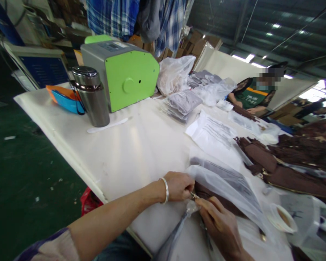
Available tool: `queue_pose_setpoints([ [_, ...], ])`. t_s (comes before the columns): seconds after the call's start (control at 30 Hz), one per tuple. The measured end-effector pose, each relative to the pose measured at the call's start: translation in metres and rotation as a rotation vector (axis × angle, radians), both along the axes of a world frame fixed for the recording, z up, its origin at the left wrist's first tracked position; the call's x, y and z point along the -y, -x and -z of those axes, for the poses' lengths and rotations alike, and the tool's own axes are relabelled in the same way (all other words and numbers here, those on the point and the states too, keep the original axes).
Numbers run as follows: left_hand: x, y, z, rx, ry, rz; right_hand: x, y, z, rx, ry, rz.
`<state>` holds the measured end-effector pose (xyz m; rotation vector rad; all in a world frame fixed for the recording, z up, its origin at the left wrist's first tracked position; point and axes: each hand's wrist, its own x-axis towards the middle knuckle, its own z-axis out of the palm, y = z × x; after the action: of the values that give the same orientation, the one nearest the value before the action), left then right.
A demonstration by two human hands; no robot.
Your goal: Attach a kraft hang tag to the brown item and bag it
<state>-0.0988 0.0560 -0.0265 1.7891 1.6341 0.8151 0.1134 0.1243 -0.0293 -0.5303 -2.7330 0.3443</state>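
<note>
Head view: a clear plastic bag is being worked at the near edge of the white table, and everything below is placed relative to that bag. A brown garment lies partly inside it, at the bag's open mouth, which faces the person.

The left hand, with a silver bangle at the wrist, is closed in a pinch at the left corner of the mouth; something small and metallic shows between its fingertips, too small to be identified. The right hand lies just below the mouth, fingers extended and pressed together onto the bag's lower lip and the twisted film there; whether anything is gripped under it cannot be told.

As a judgement, the step in hand appears to be the seating of the garment in the bag. It would be done well if the mouth were kept taut between both hands, the thin film drawn evenly rather than tugged at one corner, and the fabric kept flat so that no fold is caught at the opening.

The left forearm is stretched forward from the lower left, wrist bent slightly inward; the right wrist comes up from the bottom edge, palm down.

Beyond the bag lie printed bags; to its right, more brown garments; to its far left, a steel flask and a green machine. Another person is seated across the table.
</note>
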Motion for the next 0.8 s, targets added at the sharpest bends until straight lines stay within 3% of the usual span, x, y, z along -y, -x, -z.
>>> queue_pose_setpoints([
  [0.13, 0.003, 0.008, -0.005, 0.215, 0.05, 0.016, 0.003, 0.004, -0.009, 0.041, 0.109, 0.007],
  [0.3, 0.009, 0.012, -0.012, 0.506, 0.111, 0.082, 0.006, 0.018, -0.033, -0.075, 0.321, 0.182],
  [0.4, 0.01, 0.015, -0.013, 0.66, 0.123, 0.089, 0.004, 0.032, -0.042, -0.011, 0.388, 0.229],
  [0.6, 0.006, 0.016, -0.011, 0.865, 0.146, 0.044, 0.006, 0.05, -0.039, 0.054, 0.41, 0.167],
  [0.8, 0.004, 0.011, -0.007, 0.876, 0.129, -0.001, 0.006, 0.047, -0.036, -0.003, 0.411, 0.212],
])
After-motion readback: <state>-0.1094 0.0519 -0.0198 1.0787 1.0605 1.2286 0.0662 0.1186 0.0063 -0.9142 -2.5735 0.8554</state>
